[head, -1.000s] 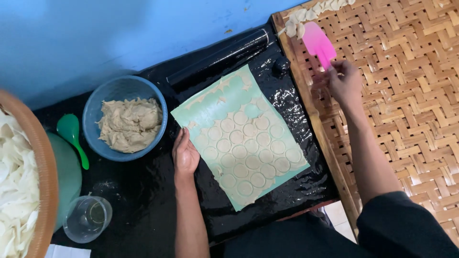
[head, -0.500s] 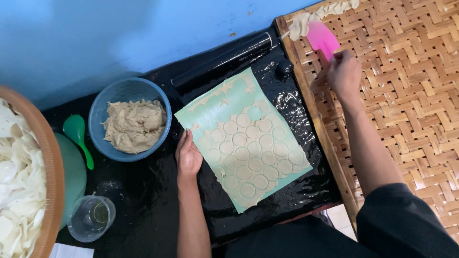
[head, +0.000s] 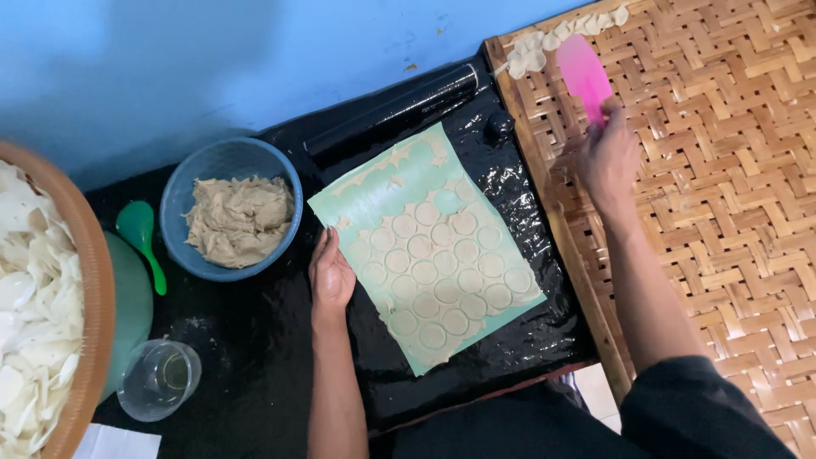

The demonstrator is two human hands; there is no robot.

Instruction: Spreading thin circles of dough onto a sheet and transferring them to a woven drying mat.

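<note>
Many cut discs [head: 442,272] remain on the green sheet [head: 425,246]; few lie at the mat's [head: 722,170] top edge. Right hand [head: 608,157] grips pink scraper [head: 582,68]; left hand [head: 330,276] flat, pinning sheet's left edge.

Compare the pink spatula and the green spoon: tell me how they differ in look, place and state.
The pink spatula has a broad flat blade; the green spoon has a small rounded bowl and a thin handle. The pink spatula is gripped by the right hand over the woven bamboo tray; the green spoon lies untouched left of the blue bowl, far from the left hand. Both look like smooth plastic utensils.
</note>
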